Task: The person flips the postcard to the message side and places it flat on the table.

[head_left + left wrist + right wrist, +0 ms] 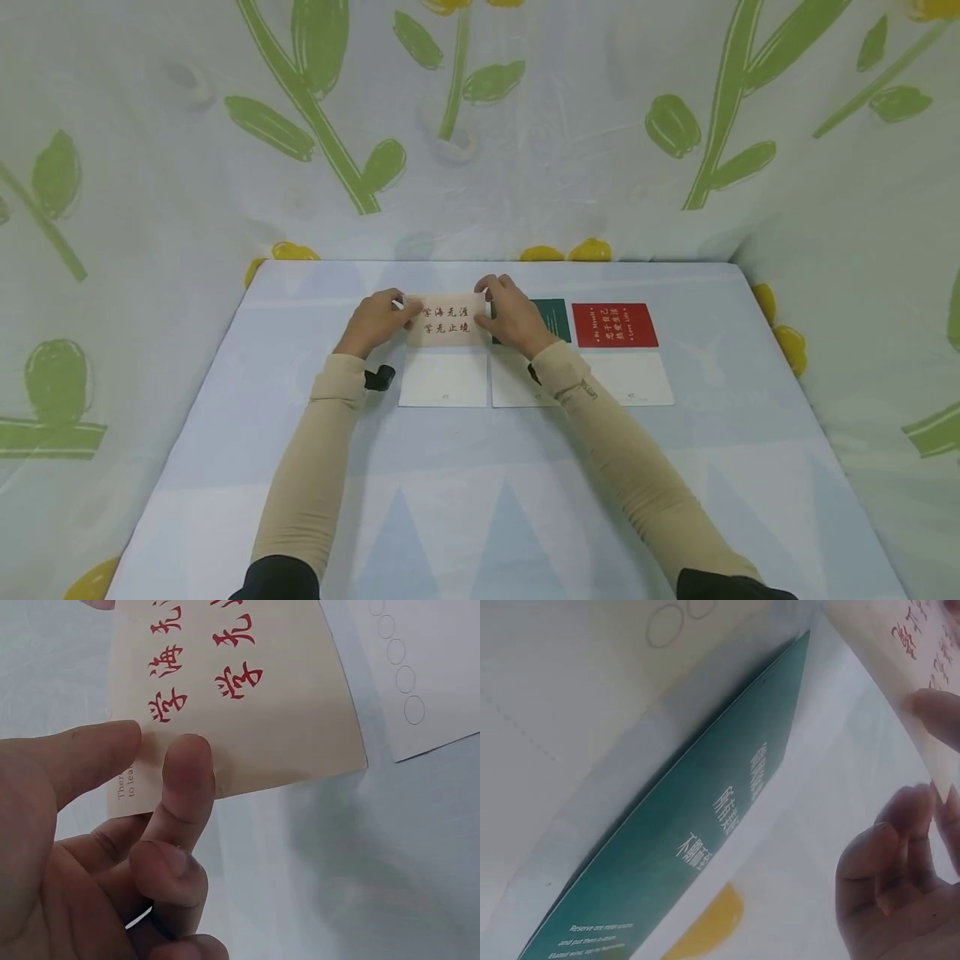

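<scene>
A beige card with red Chinese characters is held between both hands at the far part of the table. My left hand pinches its left end; the left wrist view shows fingertips on the printed face and other fingers behind the card. At the opposite end, my right hand holds the corner, thumb in front and fingers behind in the right wrist view. The card looks raised, casting a shadow below. A green card with white writing lies beside it, partly covered by the right hand in the head view.
To the right lies a red card with white lettering. Nearer me is a row of white cards: left, middle, partly behind the right forearm, and right. The table meets a patterned cloth backdrop at its far edge.
</scene>
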Demonstrator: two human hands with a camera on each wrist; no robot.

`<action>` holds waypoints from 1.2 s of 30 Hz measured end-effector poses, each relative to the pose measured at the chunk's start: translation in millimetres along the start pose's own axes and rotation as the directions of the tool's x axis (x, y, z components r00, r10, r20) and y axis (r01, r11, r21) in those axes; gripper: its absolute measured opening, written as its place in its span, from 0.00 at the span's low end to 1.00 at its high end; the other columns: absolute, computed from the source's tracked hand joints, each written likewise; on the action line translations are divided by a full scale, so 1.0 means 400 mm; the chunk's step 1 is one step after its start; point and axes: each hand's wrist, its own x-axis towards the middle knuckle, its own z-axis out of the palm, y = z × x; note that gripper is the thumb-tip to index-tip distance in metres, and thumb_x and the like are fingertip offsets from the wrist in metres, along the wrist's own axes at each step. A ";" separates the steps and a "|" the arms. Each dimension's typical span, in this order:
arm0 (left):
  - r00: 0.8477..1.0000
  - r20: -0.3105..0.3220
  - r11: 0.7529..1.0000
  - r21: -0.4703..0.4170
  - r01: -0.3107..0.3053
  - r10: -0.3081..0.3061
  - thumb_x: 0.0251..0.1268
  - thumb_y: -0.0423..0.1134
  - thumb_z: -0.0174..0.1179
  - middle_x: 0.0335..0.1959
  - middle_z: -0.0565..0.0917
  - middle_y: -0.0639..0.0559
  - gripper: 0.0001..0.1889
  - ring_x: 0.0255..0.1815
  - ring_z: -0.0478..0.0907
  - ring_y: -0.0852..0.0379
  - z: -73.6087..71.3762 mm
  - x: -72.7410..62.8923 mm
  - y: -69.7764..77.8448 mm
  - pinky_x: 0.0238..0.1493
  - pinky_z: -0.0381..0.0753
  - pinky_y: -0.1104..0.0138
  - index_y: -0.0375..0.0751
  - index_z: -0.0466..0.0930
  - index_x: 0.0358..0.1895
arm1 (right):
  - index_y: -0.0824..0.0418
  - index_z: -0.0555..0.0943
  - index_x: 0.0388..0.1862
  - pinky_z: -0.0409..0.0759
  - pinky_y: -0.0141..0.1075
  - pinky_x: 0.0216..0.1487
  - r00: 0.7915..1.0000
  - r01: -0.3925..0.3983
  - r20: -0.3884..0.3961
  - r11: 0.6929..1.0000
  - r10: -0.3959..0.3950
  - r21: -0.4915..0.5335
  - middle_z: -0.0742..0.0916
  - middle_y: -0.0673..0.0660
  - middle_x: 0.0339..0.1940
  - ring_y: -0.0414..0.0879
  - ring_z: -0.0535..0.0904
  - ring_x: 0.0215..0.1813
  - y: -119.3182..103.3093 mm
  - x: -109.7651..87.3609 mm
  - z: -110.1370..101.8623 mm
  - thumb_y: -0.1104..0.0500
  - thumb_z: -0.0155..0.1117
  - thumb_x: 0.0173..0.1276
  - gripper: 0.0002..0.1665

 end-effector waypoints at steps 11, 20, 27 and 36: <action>0.998 -0.065 1.000 0.012 -0.013 0.014 0.74 0.59 0.52 0.40 0.86 0.45 0.21 0.40 0.75 0.46 0.007 -0.020 0.001 0.40 0.71 0.58 0.42 0.78 0.44 | 0.59 0.78 0.60 0.76 0.39 0.38 0.987 -0.127 0.126 0.959 0.098 0.253 0.87 0.52 0.36 0.47 0.78 0.37 0.010 -0.038 -0.011 0.41 0.59 0.77 0.26; 0.994 -0.101 0.999 0.018 -0.044 0.045 0.74 0.64 0.50 0.43 0.87 0.45 0.26 0.39 0.78 0.46 0.014 -0.045 0.011 0.39 0.73 0.57 0.43 0.77 0.47 | 0.56 0.81 0.55 0.79 0.42 0.43 0.988 -0.129 0.121 0.954 0.099 0.269 0.87 0.49 0.39 0.48 0.79 0.43 0.008 -0.055 -0.017 0.41 0.58 0.77 0.22; 0.986 -0.141 0.995 0.035 -0.088 0.092 0.73 0.67 0.51 0.50 0.85 0.41 0.31 0.42 0.81 0.45 0.018 -0.064 0.013 0.43 0.78 0.53 0.42 0.81 0.54 | 0.54 0.82 0.55 0.80 0.44 0.48 0.985 -0.137 0.137 0.947 0.101 0.290 0.87 0.52 0.46 0.48 0.80 0.47 0.013 -0.064 -0.031 0.35 0.59 0.73 0.27; 0.982 -0.145 0.993 0.006 -0.117 0.117 0.72 0.66 0.52 0.52 0.85 0.46 0.29 0.51 0.80 0.45 0.020 -0.089 0.005 0.50 0.76 0.50 0.44 0.82 0.55 | 0.52 0.83 0.55 0.79 0.44 0.52 0.986 -0.117 0.149 0.943 0.074 0.310 0.86 0.48 0.48 0.46 0.79 0.50 0.016 -0.070 -0.036 0.33 0.59 0.72 0.28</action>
